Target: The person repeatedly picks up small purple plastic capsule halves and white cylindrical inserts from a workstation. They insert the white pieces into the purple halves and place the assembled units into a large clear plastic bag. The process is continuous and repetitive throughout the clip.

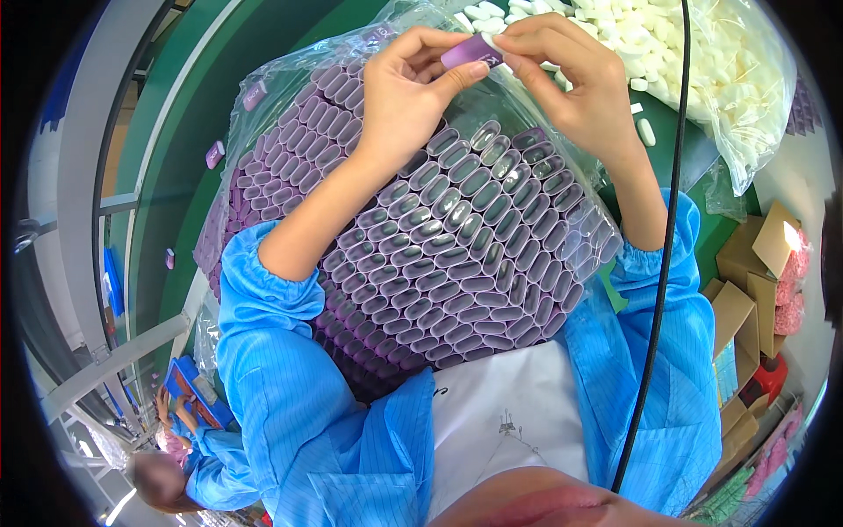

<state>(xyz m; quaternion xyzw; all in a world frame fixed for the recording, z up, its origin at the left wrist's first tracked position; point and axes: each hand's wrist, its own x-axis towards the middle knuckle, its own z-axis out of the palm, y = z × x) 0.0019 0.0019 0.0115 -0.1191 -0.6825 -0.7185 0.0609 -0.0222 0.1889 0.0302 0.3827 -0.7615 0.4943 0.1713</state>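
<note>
My left hand [399,101] pinches a small purple oval case [465,54] between thumb and fingers, above the far edge of a big packed batch. At the case's right end my right hand [584,83] closes its thumb and fingertips on a white oval piece [489,39]. How deep that piece sits in the case is hidden by the fingers. Below my arms, many purple oval cases [430,228] stand side by side with their hollow ends up, in a clear plastic bag [584,237]. White oval pieces [606,39] lie heaped beyond my right hand.
A clear bag [746,114] holds more white pieces at the far right. Single purple cases [215,155] lie on the green surface [180,193] at left. A black cable [659,334] hangs across the right side. Cardboard boxes [738,325] stand at right; another person [219,465] works at lower left.
</note>
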